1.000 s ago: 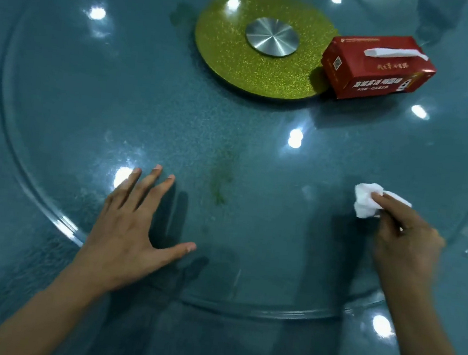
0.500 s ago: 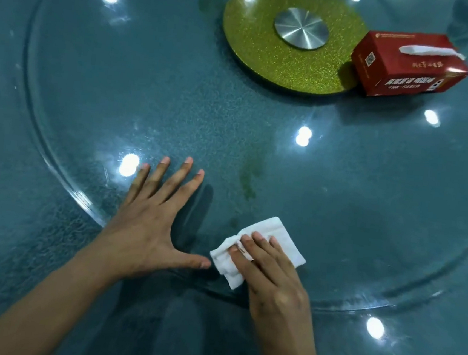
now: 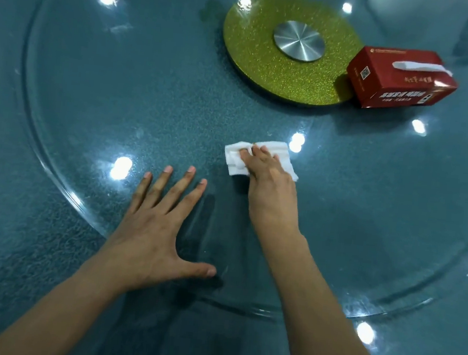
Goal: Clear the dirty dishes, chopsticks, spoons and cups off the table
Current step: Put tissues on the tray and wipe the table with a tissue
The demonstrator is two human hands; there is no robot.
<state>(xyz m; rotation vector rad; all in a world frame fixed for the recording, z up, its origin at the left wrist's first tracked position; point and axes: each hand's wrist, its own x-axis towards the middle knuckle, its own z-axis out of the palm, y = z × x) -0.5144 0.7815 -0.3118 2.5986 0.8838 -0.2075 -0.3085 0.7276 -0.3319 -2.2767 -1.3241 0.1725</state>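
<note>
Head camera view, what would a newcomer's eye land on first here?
The gold glitter disc with its metal hub on the far side, and the red tissue box to its right, stand out first. Nearer, the right hand presses a white tissue onto the glass turntable, while the left hand lies flat, fingers spread, near its edge.

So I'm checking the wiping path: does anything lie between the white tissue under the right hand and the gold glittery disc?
Nothing visible does. Only bare glass turntable lies between the white folded tissue under the right hand and the gold glittery disc. The red cardboard tissue box sits beside the disc's right edge, off that line.
</note>
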